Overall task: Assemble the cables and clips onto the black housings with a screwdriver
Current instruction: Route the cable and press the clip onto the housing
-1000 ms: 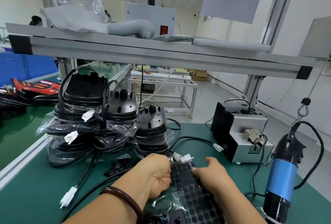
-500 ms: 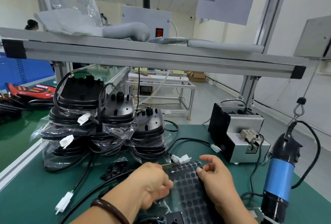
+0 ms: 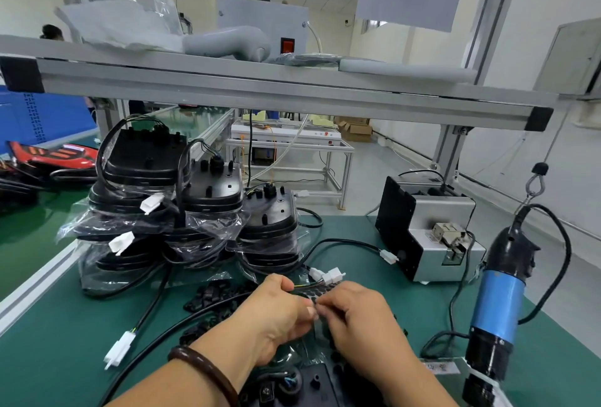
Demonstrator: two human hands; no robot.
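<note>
A black housing [image 3: 313, 385] lies at the bottom edge, largely hidden under my wrists. Above it lies a sheet of round black pads [image 3: 320, 290]. My left hand [image 3: 276, 315] and my right hand [image 3: 359, 315] meet over this sheet, fingers curled, their tips pinching it at one spot. Whatever small piece is between the fingertips is too small to make out. Thin wires run from behind my left hand to two white connectors [image 3: 329, 275]. A pile of black clips [image 3: 211, 296] lies left of my hands. The blue electric screwdriver [image 3: 497, 309] hangs at the right, untouched.
Stacks of bagged black housings [image 3: 208, 208] with cables stand at the back left. A grey screw feeder [image 3: 429, 234] sits at the back right. A black cable with a white plug [image 3: 118, 349] crosses the green mat [image 3: 65, 341]. An aluminium shelf rail [image 3: 292, 94] spans overhead.
My right hand has lifted off its flat rest on the pad sheet and moved left. Both hands now meet fingertip to fingertip over the sheet.
</note>
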